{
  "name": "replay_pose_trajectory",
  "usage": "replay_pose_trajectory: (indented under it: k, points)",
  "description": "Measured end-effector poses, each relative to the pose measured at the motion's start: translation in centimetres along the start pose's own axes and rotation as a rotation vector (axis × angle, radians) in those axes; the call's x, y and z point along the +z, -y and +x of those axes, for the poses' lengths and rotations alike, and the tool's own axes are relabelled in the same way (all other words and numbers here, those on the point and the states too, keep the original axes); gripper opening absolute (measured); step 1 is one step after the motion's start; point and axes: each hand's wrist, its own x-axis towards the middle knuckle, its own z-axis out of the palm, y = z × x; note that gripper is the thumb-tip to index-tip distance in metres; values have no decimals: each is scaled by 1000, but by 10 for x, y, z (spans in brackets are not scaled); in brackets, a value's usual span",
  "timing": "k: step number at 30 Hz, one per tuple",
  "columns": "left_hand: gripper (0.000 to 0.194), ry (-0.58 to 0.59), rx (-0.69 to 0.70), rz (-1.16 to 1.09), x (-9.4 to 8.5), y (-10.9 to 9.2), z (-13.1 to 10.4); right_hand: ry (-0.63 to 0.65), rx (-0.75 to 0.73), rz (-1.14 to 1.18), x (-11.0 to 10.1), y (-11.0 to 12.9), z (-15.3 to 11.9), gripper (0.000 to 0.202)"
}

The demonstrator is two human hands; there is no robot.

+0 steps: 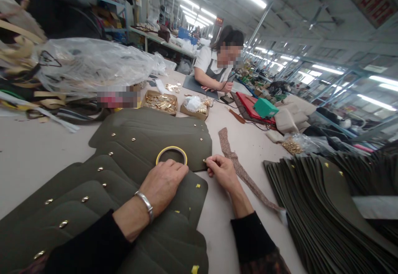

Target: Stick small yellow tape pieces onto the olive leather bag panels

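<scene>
Dark green panels [149,135] with gold studs overlap across the table in front of me. My left hand [166,183], a silver bracelet at its wrist, lies over the panels with its fingers closed on the lower edge of a roll of yellow tape [158,154]. At the right edge of the top panel, my right hand [220,170] pinches a small gold piece [204,161] between thumb and fingertip. Small yellow tape bits [198,186] stick to the panels nearer me.
A brown fabric strip [238,168] lies right of my right hand. Many green panels [304,207] are stacked at the right. Beyond are boxes of gold parts [161,102], a plastic bag [93,64], a green box [265,108] and a seated person [214,66].
</scene>
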Motion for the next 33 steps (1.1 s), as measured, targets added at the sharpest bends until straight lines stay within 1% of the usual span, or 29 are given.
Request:
replay_pose_trajectory:
  k: [3, 6, 9, 11, 13, 14, 16, 17, 18, 19, 20, 21, 22, 23, 25, 26, 28, 30, 33]
  points:
    - [18, 6, -3, 3, -1, -1, 0, -20, -114, -131, 1, 1, -3, 22]
    - [18, 8, -7, -1, -2, -1, 0, -97, -244, -308, 5, 6, -5, 18]
    - [18, -11, 0, -8, -1, 0, 0, -151, -292, -390, 11, 9, -4, 15]
    - [18, -22, 6, -11, 1, 1, -1, -168, -279, -408, 15, 8, -2, 15]
    - [17, -25, 8, -10, 3, 1, -1, -190, -231, -390, 16, 6, 1, 13]
    - [17, -26, 7, -11, 4, 1, -1, -194, -188, -357, 15, 4, 1, 19]
    - [17, -25, 5, -18, 4, 1, -1, -197, -100, -253, 10, 1, 1, 41]
    - [17, -24, 3, -23, 4, 1, -1, -214, -83, -208, 6, 0, -1, 46]
    - [17, -23, 1, -27, 3, 1, -1, -240, -98, -187, 3, 0, -3, 44]
    - [17, -21, 2, -30, 3, 2, 0, -270, -155, -201, -1, -1, -5, 35]
    - [17, -21, 6, -31, 4, 3, 0, -287, -247, -250, -4, 0, -8, 24]
    - [18, -24, 14, -29, 4, 4, 0, -279, -356, -323, -7, 0, -10, 16]
    - [18, -33, 29, -28, 5, 5, 0, -242, -461, -402, -8, 1, -12, 13]
    - [18, -49, 47, -31, 6, 6, 0, -190, -547, -477, -7, 2, -14, 14]
    - [17, -94, 84, -50, 9, 9, 1, -106, -639, -596, -3, 4, -13, 20]
    - [17, -112, 96, -66, 10, 10, 1, -96, -641, -640, 0, 4, -12, 21]
    - [16, -127, 107, -93, 12, 11, 2, -113, -585, -696, 8, 5, -7, 21]
    - [16, -120, 100, -89, 11, 11, 4, -141, -458, -688, 14, 6, -2, 19]
    - [16, -104, 86, -43, 7, 10, 4, -171, -242, -599, 19, 7, 5, 16]
